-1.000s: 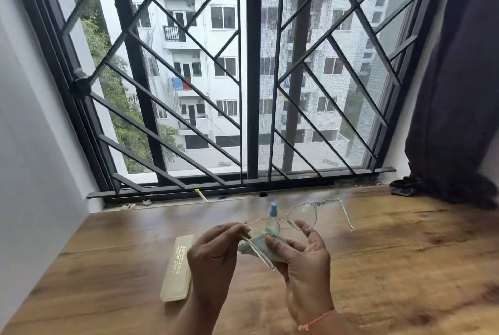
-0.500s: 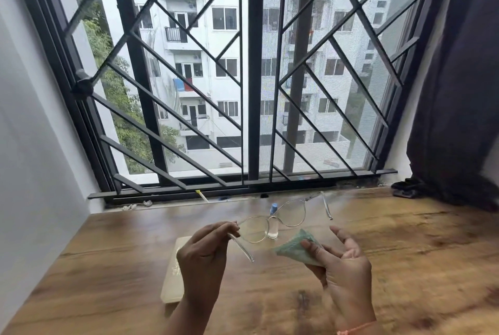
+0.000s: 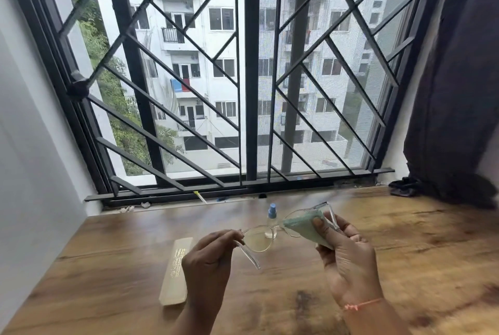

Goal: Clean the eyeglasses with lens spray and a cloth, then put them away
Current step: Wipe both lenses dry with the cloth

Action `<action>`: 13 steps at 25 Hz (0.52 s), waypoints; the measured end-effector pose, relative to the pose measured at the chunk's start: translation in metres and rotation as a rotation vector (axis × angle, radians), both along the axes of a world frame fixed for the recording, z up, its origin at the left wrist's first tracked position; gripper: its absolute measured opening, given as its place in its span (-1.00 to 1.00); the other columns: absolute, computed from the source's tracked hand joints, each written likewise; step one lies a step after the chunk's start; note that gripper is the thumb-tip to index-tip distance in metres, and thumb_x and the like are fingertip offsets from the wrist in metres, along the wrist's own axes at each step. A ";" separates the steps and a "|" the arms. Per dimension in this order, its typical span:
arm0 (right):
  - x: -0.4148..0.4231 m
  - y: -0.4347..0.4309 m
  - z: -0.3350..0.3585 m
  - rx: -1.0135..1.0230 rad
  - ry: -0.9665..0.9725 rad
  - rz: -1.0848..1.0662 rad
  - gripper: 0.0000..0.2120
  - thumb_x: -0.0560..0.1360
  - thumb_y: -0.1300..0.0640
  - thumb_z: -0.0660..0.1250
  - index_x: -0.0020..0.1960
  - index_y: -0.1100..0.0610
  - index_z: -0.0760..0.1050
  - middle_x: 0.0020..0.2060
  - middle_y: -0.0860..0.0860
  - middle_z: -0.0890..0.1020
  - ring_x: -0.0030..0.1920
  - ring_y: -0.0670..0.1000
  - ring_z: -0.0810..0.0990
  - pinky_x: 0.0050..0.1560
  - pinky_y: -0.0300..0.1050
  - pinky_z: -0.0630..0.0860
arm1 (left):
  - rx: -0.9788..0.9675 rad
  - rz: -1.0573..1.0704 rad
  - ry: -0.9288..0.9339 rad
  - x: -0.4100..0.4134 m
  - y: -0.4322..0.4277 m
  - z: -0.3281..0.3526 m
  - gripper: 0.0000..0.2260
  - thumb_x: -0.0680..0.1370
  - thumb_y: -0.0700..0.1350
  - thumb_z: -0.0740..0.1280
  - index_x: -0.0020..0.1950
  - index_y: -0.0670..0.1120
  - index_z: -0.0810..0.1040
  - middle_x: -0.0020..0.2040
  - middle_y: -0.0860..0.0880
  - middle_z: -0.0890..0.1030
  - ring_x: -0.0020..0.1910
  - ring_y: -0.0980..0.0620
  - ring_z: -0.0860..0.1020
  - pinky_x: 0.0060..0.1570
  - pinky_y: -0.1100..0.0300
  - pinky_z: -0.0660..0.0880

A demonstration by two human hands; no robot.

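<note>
Glasses: We see the clear-framed glasses (image 3: 256, 240) held in the air above the table (image 3: 418, 253), lower centre of the frame. They are stretched between two hands, with both temples unfolded.
Left hand: The left hand (image 3: 208, 261), lower centre-left, pinches the frame at the hinge corner, fingertips closed on it. The temple juts down and to the right from that grip.
Right hand: The right hand (image 3: 348, 256), lower centre-right, is palm towards us and grips the cloth. Its thumb presses the cloth onto the lens, and its fingers curl behind the frame. We note a thin orange bracelet (image 3: 361, 305) at the wrist.
Cloth: The pale green cloth (image 3: 302, 226), folded, covers the lens on the right side of the glasses.
Spray: A small clear bottle (image 3: 272, 213) with a blue cap stands upright on the table just behind the glasses, at centre. We see it partly through the bare lens.
Case: A long beige case (image 3: 176, 270) with gold print lies flat on the table at lower left, beside the left wrist.
Backdrop: A black window grille (image 3: 251, 64) fills the upper frame, and a dark curtain (image 3: 459, 78) hangs at the right edge.
</note>
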State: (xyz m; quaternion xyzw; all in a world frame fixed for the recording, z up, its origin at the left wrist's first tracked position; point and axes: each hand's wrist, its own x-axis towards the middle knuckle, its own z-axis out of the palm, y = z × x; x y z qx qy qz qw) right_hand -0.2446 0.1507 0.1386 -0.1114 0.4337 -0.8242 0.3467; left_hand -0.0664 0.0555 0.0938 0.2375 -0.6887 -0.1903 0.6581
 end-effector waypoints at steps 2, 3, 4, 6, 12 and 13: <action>0.004 -0.007 -0.004 0.014 0.040 -0.061 -0.73 0.30 0.45 0.42 -0.18 0.11 0.55 -0.46 -0.06 0.68 -0.50 -0.17 0.56 -0.58 -0.38 0.36 | 0.017 -0.017 0.010 -0.001 0.000 -0.003 -0.86 0.42 -0.15 0.34 -0.11 0.07 0.63 -0.12 0.20 0.66 -0.21 0.14 0.66 -0.27 0.09 0.63; 0.006 -0.009 -0.005 0.020 0.085 -0.110 -0.71 0.29 0.47 0.43 -0.20 0.10 0.54 -0.45 -0.06 0.67 -0.49 -0.19 0.55 -0.58 -0.39 0.35 | 0.024 -0.018 0.013 -0.001 0.001 -0.004 -0.86 0.42 -0.14 0.35 -0.11 0.07 0.64 -0.13 0.19 0.66 -0.20 0.13 0.66 -0.27 0.08 0.63; 0.007 -0.011 -0.007 0.024 0.135 -0.162 -0.69 0.27 0.48 0.44 -0.20 0.09 0.54 -0.42 -0.04 0.66 -0.47 -0.19 0.55 -0.56 -0.39 0.37 | 0.032 -0.017 0.016 0.000 0.001 -0.005 -0.86 0.42 -0.14 0.35 -0.11 0.07 0.64 -0.13 0.18 0.67 -0.20 0.13 0.66 -0.26 0.07 0.63; 0.010 -0.015 -0.011 0.041 0.240 -0.254 -0.65 0.23 0.46 0.49 -0.20 0.06 0.53 -0.32 0.00 0.61 -0.41 -0.16 0.54 -0.49 -0.40 0.45 | 0.040 -0.015 0.020 0.000 0.002 -0.005 -0.85 0.41 -0.14 0.34 -0.12 0.06 0.64 -0.13 0.18 0.67 -0.20 0.14 0.66 -0.25 0.10 0.63; 0.006 -0.014 -0.030 0.338 0.641 -0.461 -0.58 0.13 0.21 0.62 -0.33 0.01 0.37 -0.36 0.00 0.46 -0.37 0.04 0.36 -0.33 -0.23 0.37 | 0.049 -0.007 0.042 -0.001 0.008 -0.002 -0.88 0.41 -0.13 0.33 -0.11 0.00 0.64 -0.14 0.12 0.66 -0.21 0.19 0.65 -0.16 0.26 0.59; 0.005 -0.013 -0.033 0.348 0.658 -0.446 -0.62 0.14 0.17 0.62 -0.35 0.03 0.39 -0.42 -0.02 0.47 -0.40 0.03 0.38 -0.35 -0.19 0.39 | 0.048 -0.006 0.045 -0.001 0.009 -0.001 -0.88 0.41 -0.13 0.34 -0.12 0.00 0.64 -0.14 0.12 0.66 -0.21 0.19 0.65 -0.16 0.29 0.58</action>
